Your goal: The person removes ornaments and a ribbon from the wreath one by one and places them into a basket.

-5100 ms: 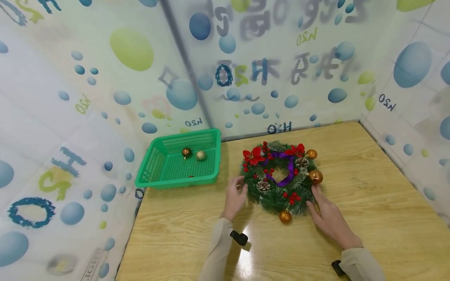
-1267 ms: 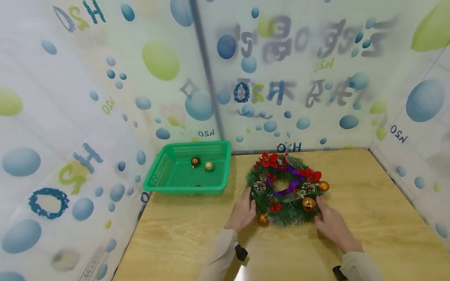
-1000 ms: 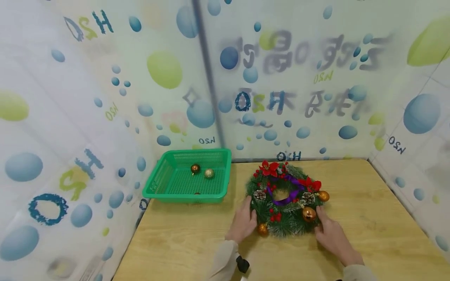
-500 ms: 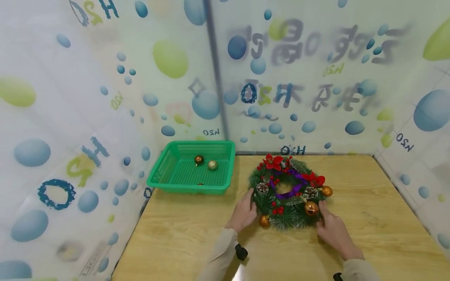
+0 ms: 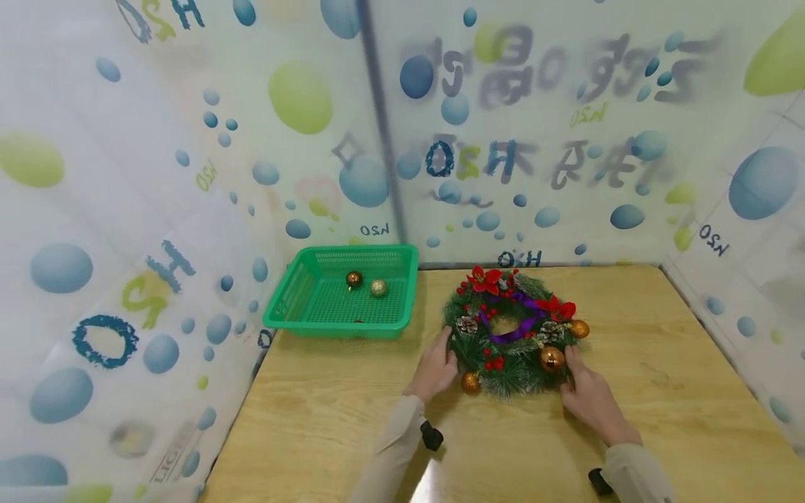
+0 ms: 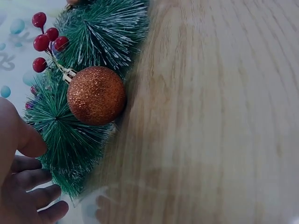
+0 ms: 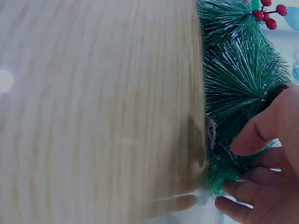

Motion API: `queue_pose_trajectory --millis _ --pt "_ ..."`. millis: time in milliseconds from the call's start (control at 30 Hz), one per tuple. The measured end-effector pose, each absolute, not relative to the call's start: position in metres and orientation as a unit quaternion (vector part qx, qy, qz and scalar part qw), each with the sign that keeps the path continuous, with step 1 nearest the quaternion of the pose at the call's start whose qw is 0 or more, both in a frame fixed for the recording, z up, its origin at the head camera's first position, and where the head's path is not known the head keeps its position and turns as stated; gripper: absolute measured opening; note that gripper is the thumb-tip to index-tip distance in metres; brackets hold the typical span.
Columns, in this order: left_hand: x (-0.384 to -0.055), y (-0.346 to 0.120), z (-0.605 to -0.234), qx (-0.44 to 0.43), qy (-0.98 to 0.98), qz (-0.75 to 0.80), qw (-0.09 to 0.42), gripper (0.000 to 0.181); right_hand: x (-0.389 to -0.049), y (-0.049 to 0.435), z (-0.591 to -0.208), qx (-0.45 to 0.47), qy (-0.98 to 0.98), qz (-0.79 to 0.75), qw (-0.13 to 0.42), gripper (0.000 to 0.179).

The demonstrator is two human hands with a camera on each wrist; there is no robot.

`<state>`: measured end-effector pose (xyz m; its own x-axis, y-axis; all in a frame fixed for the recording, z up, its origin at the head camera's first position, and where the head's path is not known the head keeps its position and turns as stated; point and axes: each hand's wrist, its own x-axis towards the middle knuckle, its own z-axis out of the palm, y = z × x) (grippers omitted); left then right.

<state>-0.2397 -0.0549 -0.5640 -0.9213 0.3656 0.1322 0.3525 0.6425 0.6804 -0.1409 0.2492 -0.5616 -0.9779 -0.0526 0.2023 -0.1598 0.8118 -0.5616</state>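
A green Christmas wreath [image 5: 506,381] lies on the table in the head view. It bears red poinsettias [image 5: 484,280], pine cones, red berries and a purple ribbon [image 5: 506,339]. Orange-gold baubles hang at its edge: a glittery one [image 5: 470,382] at the front left, a shiny one [image 5: 552,359] at the front right and another [image 5: 579,329] farther right. My left hand [image 5: 434,367] touches the wreath's left side, fingers relaxed and apart in the left wrist view. My right hand [image 5: 594,402] rests against its right side near the shiny bauble, thumb and fingers loosely spread.
A green plastic basket [image 5: 342,326] stands at the back left of the wooden table [image 5: 314,419]. Inside are a brown bauble [image 5: 354,279], a pale gold bauble [image 5: 378,288] and something red, mostly hidden by the front wall. Printed walls enclose the table's back and sides.
Since the oldest frame the wreath has turned clockwise, carrying its baubles and poinsettias round, and both hands have come against its sides. Over the last second the hands and wreath hardly move; the view shifts slightly.
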Motion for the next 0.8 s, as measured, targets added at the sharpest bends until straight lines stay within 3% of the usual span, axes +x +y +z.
queue_pose_trajectory --millis 800 --pt "-0.246 -0.054 -0.553 0.180 0.903 0.387 0.041 0.054 -0.133 0.247 -0.561 0.063 -0.948 0.296 0.097 0.072"
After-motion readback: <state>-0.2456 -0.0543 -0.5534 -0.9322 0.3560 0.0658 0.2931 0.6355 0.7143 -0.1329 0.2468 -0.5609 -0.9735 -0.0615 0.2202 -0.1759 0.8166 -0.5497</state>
